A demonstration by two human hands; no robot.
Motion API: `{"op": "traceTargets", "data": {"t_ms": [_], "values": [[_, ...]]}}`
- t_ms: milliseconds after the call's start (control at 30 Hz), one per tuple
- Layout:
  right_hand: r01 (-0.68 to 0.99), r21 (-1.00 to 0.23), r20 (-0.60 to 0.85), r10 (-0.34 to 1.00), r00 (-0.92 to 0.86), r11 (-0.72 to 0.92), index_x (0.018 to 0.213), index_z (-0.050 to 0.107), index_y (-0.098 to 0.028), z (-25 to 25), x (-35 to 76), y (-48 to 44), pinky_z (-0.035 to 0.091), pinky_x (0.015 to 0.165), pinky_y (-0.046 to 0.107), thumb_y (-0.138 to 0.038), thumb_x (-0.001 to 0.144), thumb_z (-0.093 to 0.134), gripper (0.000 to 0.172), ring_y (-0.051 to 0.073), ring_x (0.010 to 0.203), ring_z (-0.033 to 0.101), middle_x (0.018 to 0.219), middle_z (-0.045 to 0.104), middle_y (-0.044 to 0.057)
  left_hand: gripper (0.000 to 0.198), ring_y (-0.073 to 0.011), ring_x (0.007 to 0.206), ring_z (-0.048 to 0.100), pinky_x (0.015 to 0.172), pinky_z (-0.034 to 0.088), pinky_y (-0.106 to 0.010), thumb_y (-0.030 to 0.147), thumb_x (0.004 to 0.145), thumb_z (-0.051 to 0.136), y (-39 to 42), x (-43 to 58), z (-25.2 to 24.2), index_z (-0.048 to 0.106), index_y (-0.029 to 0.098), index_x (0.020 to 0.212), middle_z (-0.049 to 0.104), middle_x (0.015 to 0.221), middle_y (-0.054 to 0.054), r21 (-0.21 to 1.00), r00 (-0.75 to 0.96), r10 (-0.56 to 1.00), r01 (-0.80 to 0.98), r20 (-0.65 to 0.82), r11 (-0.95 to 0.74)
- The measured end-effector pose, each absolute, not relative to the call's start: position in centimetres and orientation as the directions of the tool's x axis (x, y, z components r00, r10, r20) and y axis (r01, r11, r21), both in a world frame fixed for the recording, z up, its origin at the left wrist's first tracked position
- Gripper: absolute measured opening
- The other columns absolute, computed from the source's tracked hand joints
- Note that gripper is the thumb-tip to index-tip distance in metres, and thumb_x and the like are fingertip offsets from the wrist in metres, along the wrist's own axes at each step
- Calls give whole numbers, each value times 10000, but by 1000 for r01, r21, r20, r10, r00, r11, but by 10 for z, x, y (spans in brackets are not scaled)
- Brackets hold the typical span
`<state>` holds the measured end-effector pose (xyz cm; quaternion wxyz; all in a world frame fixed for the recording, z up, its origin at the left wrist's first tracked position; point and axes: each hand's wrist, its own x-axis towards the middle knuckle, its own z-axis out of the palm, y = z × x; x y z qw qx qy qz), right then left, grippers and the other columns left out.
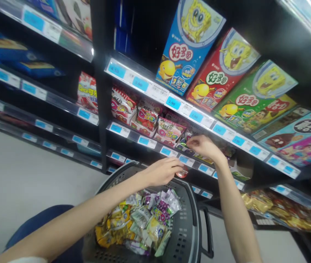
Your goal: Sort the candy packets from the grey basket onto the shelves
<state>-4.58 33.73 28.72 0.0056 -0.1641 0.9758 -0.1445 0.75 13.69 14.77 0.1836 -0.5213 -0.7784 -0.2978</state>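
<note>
My left hand (162, 171) is over the far rim of the basket, its fingers closed on a small shiny red packet (182, 173). My right hand (204, 147) reaches into the low shelf, fingers bent together at the dark candy packets (183, 141); what they grip is hidden. Left of it, red and pink gummy candy bags (169, 132) stand in open display boxes. Below my arms is a grey plastic basket (181, 233). Yellow candy packets (115, 224), purple packets (166, 204) and pale green ones (141, 217) lie heaped inside it.
Boxes with a cartoon sponge, one blue (183, 65), one red (212, 84) and one green (243, 98), stand on the shelf above. A price-tag rail (155, 89) juts out over the lower shelf. Gold bags (270, 206) lie low at right. The basket's handle (207, 233) sticks out rightward.
</note>
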Motion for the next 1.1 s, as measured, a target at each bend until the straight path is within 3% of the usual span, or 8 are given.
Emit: {"op": "traceTargets", "data": {"t_ms": [100, 200, 367, 500, 733, 833, 967, 1100], "values": [[-278, -253, -43, -298, -954, 927, 926, 770, -171, 289, -55, 336, 503, 735, 245, -158, 814, 564, 234, 177, 815, 694, 901, 775, 45, 506, -265, 1448, 371, 1192, 338, -400, 73, 883, 474, 153, -3, 164, 495, 92, 1388, 441, 1544, -153, 112, -450, 683, 870, 576, 480], [-261, -222, -91, -287, -954, 939, 928, 766, -161, 289, -61, 334, 490, 729, 254, -204, 841, 539, 246, 178, 810, 681, 916, 771, 52, 536, -290, 1430, 384, 1151, 365, -414, 66, 884, 452, 173, -8, 170, 437, 45, 1419, 442, 1521, -196, 51, -541, 617, 774, 572, 631], [-288, -142, -213, -314, -925, 947, 857, 776, -170, 296, -58, 327, 455, 656, 244, -184, 796, 518, 266, 160, 728, 643, 819, 755, 35, 379, -288, 1229, 503, 975, 469, -381, 70, 889, 449, 191, -8, 172, 532, 67, 1259, 566, 1279, -175, 115, -606, 524, 712, 598, 693], [-264, -60, -276, -271, -922, 963, 877, 793, -173, 292, -63, 324, 422, 605, 242, -130, 753, 505, 316, 163, 710, 634, 802, 751, 50, 339, -291, 1153, 505, 957, 475, -393, 82, 845, 512, 193, -14, 171, 544, 83, 1183, 560, 1204, -161, 190, -626, 515, 724, 586, 663], [-158, -118, -88, -169, -982, 980, 892, 787, -209, 274, -75, 327, 441, 613, 235, -179, 794, 522, 285, 159, 713, 643, 875, 766, 40, 397, -297, 1227, 468, 963, 466, -396, 46, 825, 500, 193, -19, 166, 518, 87, 1220, 536, 1265, -177, 173, -595, 558, 758, 578, 629], [-175, -158, -146, -198, -969, 972, 834, 773, -196, 279, -74, 328, 445, 587, 228, -172, 794, 526, 251, 143, 654, 625, 783, 745, 21, 405, -302, 1246, 459, 968, 461, -400, 70, 841, 506, 190, -18, 169, 513, 86, 1246, 528, 1291, -181, 166, -594, 561, 757, 576, 632], [-75, -375, -272, -187, -944, 924, 869, 739, -193, 289, -72, 329, 502, 588, 241, -174, 855, 541, 199, 155, 639, 659, 734, 739, 16, 450, -305, 1223, 468, 968, 462, -410, 87, 855, 503, 186, -16, 173, 490, 77, 1305, 526, 1313, -177, 133, -589, 572, 754, 571, 644], [-9, -490, -141, -89, -986, 872, 937, 701, -145, 283, -83, 328, 532, 601, 255, -196, 954, 527, 182, 147, 628, 676, 791, 759, 75, 423, -298, 1222, 468, 970, 463, -394, 86, 863, 504, 184, -15, 175, 503, 79, 1286, 525, 1310, -173, 123, -588, 583, 755, 561, 644]]}}
